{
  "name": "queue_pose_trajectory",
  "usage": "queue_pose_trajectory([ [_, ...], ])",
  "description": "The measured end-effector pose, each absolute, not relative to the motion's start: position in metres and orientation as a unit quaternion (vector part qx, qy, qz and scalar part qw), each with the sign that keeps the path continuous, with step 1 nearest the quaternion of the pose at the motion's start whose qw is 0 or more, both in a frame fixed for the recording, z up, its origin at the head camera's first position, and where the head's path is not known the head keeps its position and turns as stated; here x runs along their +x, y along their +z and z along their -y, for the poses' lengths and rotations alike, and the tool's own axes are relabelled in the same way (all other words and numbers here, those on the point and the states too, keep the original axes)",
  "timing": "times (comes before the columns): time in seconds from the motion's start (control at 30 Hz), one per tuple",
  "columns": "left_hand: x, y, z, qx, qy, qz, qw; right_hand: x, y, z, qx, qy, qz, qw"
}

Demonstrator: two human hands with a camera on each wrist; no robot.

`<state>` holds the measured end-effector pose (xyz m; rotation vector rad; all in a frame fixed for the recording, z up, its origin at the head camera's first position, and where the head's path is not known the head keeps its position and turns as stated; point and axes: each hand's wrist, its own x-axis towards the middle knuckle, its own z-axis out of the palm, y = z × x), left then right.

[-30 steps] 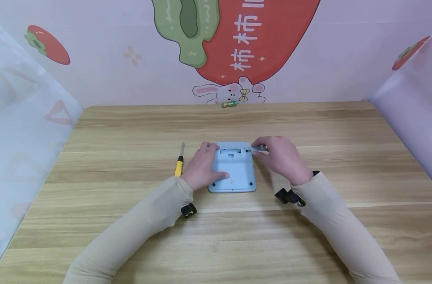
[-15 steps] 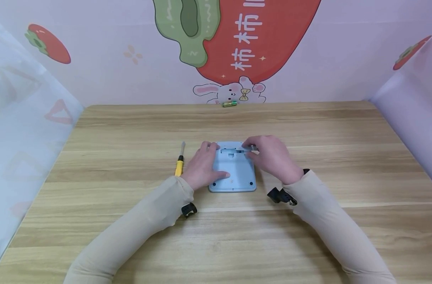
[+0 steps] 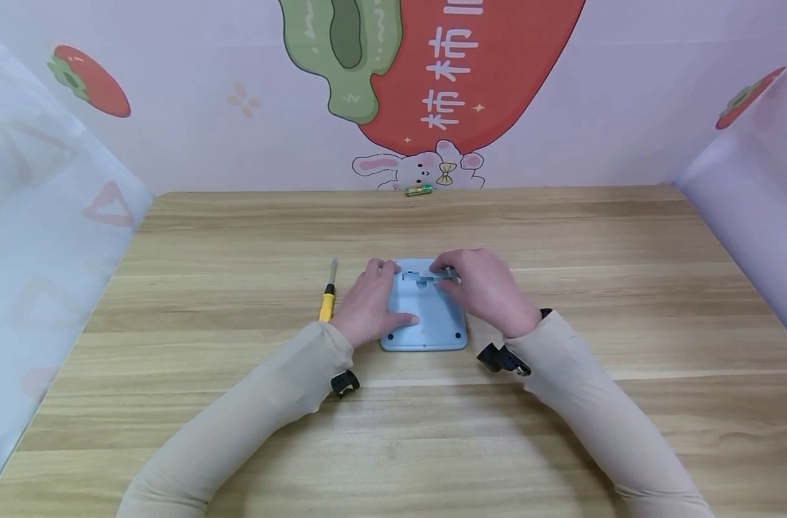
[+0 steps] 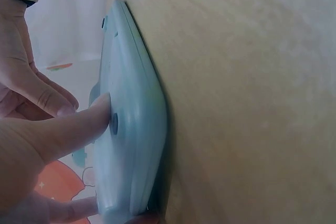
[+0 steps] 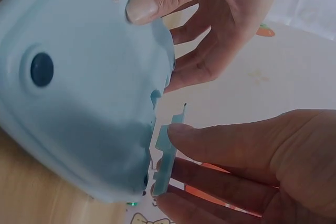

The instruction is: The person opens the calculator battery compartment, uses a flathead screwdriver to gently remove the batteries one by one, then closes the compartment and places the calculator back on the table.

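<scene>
A light blue calculator (image 3: 435, 316) lies back side up on the table, with its battery slot (image 3: 409, 275) near the far edge. My left hand (image 3: 367, 302) grips its left side; the thumb (image 5: 144, 8) presses on the back and the fingers reach along the side. Above the slot, my right hand (image 3: 487, 288) pinches a small light blue battery cover (image 5: 167, 163) between thumb and fingers. In the right wrist view the cover is tilted and stands slightly apart from the calculator. What lies inside the slot is hidden.
A yellow-handled screwdriver (image 3: 326, 302) lies left of the calculator, close to my left hand. One green battery (image 3: 419, 190) rests at the table's back edge, against the printed backdrop (image 3: 238, 144).
My right hand has moved left with the battery cover, from beside the calculator's right edge to over the slot. The left hand and calculator have stayed in place.
</scene>
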<state>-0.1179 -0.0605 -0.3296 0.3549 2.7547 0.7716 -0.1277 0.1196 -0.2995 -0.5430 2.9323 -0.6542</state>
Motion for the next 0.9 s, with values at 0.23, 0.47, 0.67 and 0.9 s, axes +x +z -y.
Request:
queue_pose_trajectory([
  [0.23,-0.118,-0.329,0.061,0.126,0.272,-0.945,0.13,-0.129,-0.301,-0.114,-0.185,-0.213,-0.958,0.047],
  [0.47,-0.118,-0.33,0.061,0.128,0.27,-0.946,0.128,-0.13,-0.301,-0.108,-0.193,-0.213,-0.957,0.046],
  [0.67,-0.118,-0.33,0.062,0.133,0.271,-0.945,0.126,-0.13,-0.303,-0.104,-0.195,-0.213,-0.956,0.049],
  [0.9,-0.119,-0.331,0.062,0.137,0.271,-0.945,0.124,-0.132,-0.303,-0.102,-0.197,-0.209,-0.957,0.046],
])
